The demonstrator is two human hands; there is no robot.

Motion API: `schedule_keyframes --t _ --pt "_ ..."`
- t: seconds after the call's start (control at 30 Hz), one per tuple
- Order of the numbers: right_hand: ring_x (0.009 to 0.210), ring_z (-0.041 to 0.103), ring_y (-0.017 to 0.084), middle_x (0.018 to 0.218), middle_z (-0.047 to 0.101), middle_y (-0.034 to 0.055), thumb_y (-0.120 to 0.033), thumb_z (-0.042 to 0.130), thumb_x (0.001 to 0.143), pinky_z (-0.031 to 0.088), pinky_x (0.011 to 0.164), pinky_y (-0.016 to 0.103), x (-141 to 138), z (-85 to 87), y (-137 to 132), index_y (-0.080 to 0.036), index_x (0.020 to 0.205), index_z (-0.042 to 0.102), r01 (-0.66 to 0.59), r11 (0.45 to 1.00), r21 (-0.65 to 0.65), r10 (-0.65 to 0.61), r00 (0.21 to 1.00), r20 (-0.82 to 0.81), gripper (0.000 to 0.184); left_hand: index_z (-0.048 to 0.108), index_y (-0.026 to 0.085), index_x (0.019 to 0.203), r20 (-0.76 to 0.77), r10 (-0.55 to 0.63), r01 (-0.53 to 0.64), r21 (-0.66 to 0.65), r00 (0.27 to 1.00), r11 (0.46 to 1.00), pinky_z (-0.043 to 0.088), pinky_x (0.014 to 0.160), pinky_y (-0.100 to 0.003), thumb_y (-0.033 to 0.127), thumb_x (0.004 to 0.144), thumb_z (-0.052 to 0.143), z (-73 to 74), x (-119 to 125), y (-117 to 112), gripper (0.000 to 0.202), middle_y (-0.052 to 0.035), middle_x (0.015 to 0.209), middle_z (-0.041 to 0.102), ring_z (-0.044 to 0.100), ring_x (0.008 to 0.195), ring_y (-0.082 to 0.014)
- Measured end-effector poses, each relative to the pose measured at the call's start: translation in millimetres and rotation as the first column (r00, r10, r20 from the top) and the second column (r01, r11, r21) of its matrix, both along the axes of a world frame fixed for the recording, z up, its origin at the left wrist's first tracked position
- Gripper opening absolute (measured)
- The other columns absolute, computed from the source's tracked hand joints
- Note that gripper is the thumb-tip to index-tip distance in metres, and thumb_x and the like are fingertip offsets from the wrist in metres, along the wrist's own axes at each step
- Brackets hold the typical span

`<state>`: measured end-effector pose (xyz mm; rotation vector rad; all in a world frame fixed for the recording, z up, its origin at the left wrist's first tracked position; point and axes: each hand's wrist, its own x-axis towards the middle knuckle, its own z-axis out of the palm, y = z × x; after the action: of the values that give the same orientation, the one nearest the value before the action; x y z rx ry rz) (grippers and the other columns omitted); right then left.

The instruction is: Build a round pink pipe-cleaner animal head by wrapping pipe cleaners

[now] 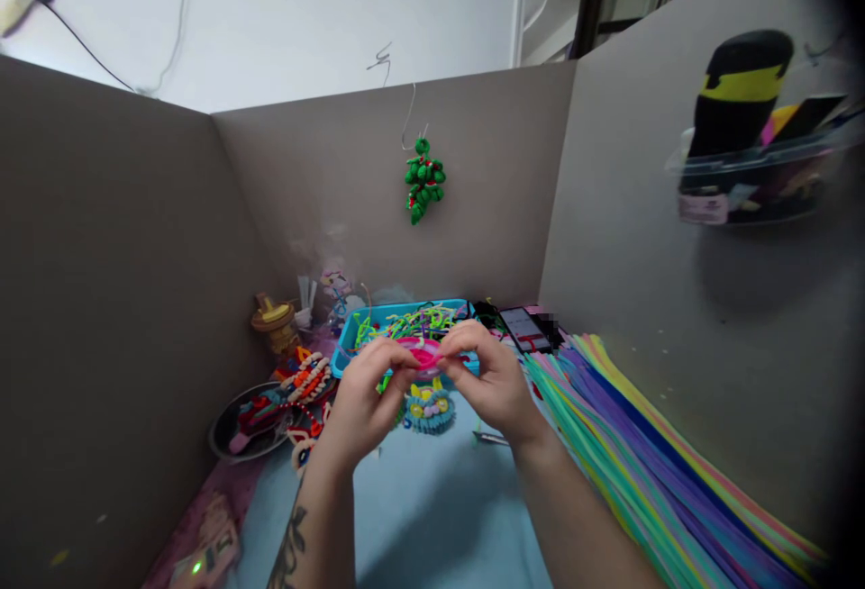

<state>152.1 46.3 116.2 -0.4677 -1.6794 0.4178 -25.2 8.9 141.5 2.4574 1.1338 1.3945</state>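
Note:
My left hand (pixel 370 395) and my right hand (pixel 492 380) pinch a bright pink pipe cleaner (pixel 425 352) between them, bent into a loop or coil. Thumbs and fingertips grip its two sides above the mat. Just below, on the light blue work mat (pixel 432 517), sits a fuzzy blue figure (pixel 431 416) with yellow ears and eyes. Behind my hands a blue tray (pixel 343 335) holds many short coloured pipe cleaner pieces. Beside my right wrist lies a small silver tool (pixel 490 438), partly hidden by the arm.
Long pastel pipe cleaners (pixel 622 454) spread along the right side, near a phone (pixel 524 330). On the left are a metal bowl (pixel 214 436) with crafted pieces and a brown cup (pixel 276 323). Grey partitions (pixel 324 184) surround the desk; a green ornament (pixel 424 182) hangs at the back.

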Motion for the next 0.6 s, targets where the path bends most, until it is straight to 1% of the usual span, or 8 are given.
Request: schedule_keyframes --t 0.07,0.17,0.3,0.43,0.53,0.6 --pt "0.083 0.059 0.016 0.082 0.065 0.0015 -0.012 0.057 0.083 0.047 0.081 0.036 -1 0.0 -1 -0.024 0.088 0.062 -0.012 0.994 0.112 0.011 1.0 0.015 0.014 0.056 0.019 0.082 0.037 0.016 -0.015 -0.036 0.999 0.999 0.042 0.069 -0.027 0.019 0.087 0.051 -1.1 1 1 0.007 -0.0022 0.077 0.058 0.054 0.074 -0.0148" --pt "0.087 0.062 0.017 0.089 0.069 0.0023 -0.013 0.058 0.083 0.048 0.084 0.038 0 1.8 -2 -0.026 0.1 0.063 -0.009 0.984 0.18 -0.004 0.997 0.073 0.022 0.056 0.018 0.083 0.112 0.037 -0.026 -0.096 0.993 0.995 0.043 0.069 -0.028 0.022 0.088 0.05 -5.1 1 3 0.008 -0.003 0.079 0.058 0.054 0.075 -0.0152" --pt "0.09 0.063 0.018 0.093 0.07 0.0035 -0.016 0.06 0.083 0.05 0.083 0.038 0 1.5 -2 -0.026 0.105 0.063 0.02 0.981 0.193 -0.042 0.993 0.112 0.025 0.054 0.019 0.084 0.186 0.043 -0.009 -0.176 0.982 0.984 0.044 0.068 -0.027 0.024 0.089 0.047 -11.7 2 6 0.01 -0.0032 0.08 0.057 0.055 0.075 -0.0152" --pt "0.086 0.063 0.018 0.089 0.069 0.0043 -0.015 0.059 0.084 0.051 0.081 0.039 -1 -1.0 1 -0.025 0.105 0.063 0.018 0.982 0.191 -0.042 0.992 0.119 0.024 0.056 0.019 0.089 0.194 0.036 0.008 -0.219 0.98 0.976 0.046 0.069 -0.027 0.026 0.088 0.05 -12.9 5 7 0.009 -0.0032 0.083 0.06 0.058 0.077 -0.0152" --pt "0.086 0.063 0.018 0.089 0.068 0.0047 -0.014 0.059 0.083 0.051 0.081 0.039 -1 -1.8 2 -0.024 0.105 0.064 0.029 0.98 0.196 -0.052 0.992 0.113 0.025 0.06 0.019 0.092 0.162 0.023 0.006 -0.179 0.987 0.984 0.047 0.072 -0.028 0.026 0.086 0.055 -10.0 9 7 0.011 -0.0047 0.087 0.064 0.06 0.081 -0.0165" --pt "0.087 0.063 0.018 0.09 0.068 0.0044 -0.013 0.059 0.083 0.051 0.081 0.039 -1 -1.9 2 -0.025 0.106 0.063 0.043 0.979 0.201 -0.066 0.992 0.109 0.026 0.063 0.019 0.091 0.156 0.012 0.01 -0.138 0.988 0.99 0.047 0.072 -0.028 0.026 0.086 0.056 -8.1 10 7 0.011 -0.0049 0.085 0.066 0.061 0.081 -0.0169"
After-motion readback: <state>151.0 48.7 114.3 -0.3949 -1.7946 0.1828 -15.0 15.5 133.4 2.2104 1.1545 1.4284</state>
